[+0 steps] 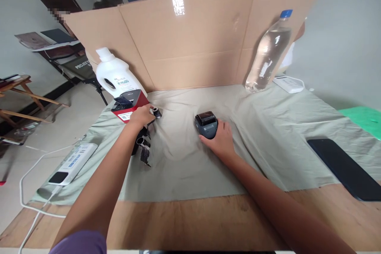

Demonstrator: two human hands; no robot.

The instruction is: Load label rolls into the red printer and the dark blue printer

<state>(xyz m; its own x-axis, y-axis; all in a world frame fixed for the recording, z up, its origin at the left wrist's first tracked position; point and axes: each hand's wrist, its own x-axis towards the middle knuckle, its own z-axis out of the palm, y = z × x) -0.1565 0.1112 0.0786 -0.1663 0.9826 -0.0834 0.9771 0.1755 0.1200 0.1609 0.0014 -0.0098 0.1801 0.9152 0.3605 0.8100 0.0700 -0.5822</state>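
Observation:
On the grey-green cloth, my right hand is wrapped round the near right side of a small dark grey portable printer with a shiny dark lid. My left hand reaches to the left side of the cloth, its fingertips closed at a small black roll with a light core. Part of that grip is hidden behind the hand. A red and black box with a dark flap raised stands just beyond my left hand. Below the hand lie torn, curled black strips.
A white detergent jug and a clear water bottle stand against an upright cardboard panel. White power banks with cables lie left and far right. A black phone and green sheet are at the right.

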